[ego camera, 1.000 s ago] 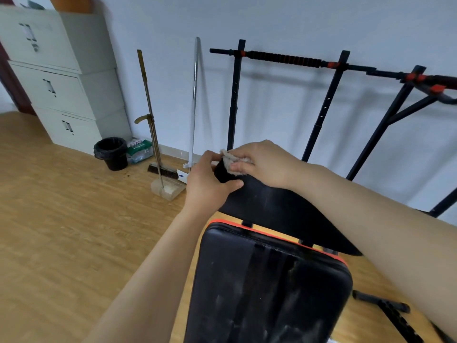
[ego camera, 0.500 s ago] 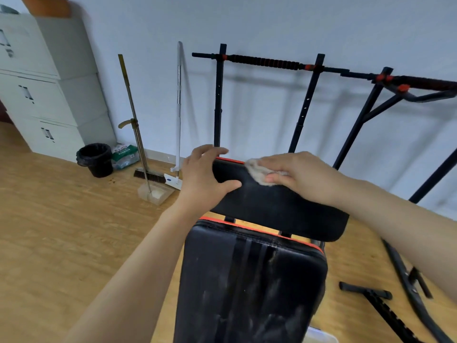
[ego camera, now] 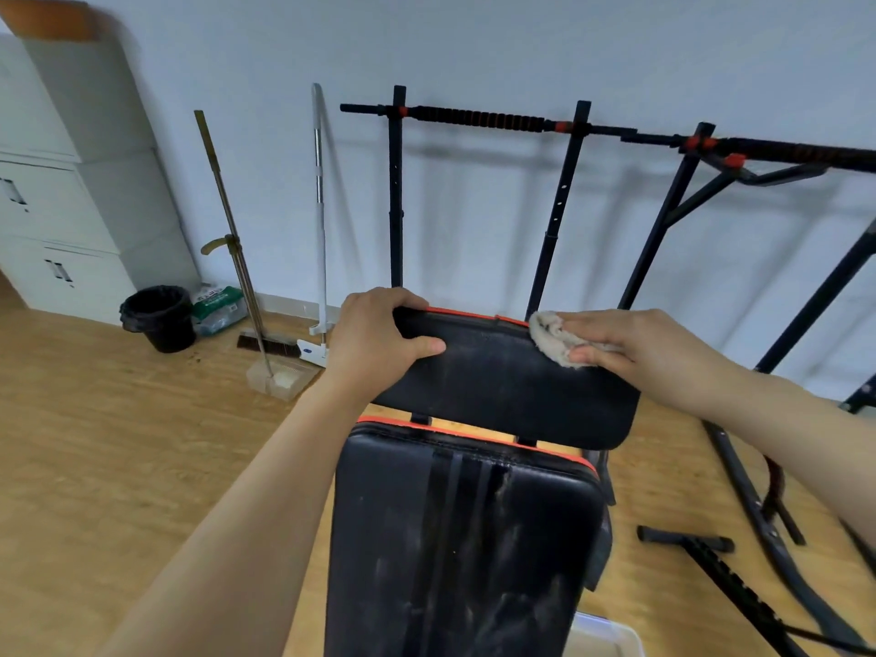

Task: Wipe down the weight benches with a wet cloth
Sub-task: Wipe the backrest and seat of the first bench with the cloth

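A black weight bench with orange trim stands in front of me. Its long pad (ego camera: 464,552) shows streaks and smudges, and its shorter far pad (ego camera: 502,386) is tilted up. My left hand (ego camera: 374,339) grips the far pad's upper left corner, thumb on the face and fingers over the top edge. My right hand (ego camera: 630,343) presses a beige cloth (ego camera: 552,336) flat against the far pad's upper right, near the orange edge, with its fingers straight over the cloth.
A black pull-up frame (ego camera: 564,201) leans along the wall behind the bench, its legs (ego camera: 739,495) on the floor at right. A broom (ego camera: 237,258), a white mop (ego camera: 320,220), a black bin (ego camera: 161,317) and grey cabinets (ego camera: 57,215) stand at left. A white container corner (ego camera: 602,633) shows below the bench.
My right hand has slid the cloth to the right along the far pad's top edge. My left hand kept its hold on the pad's left corner.
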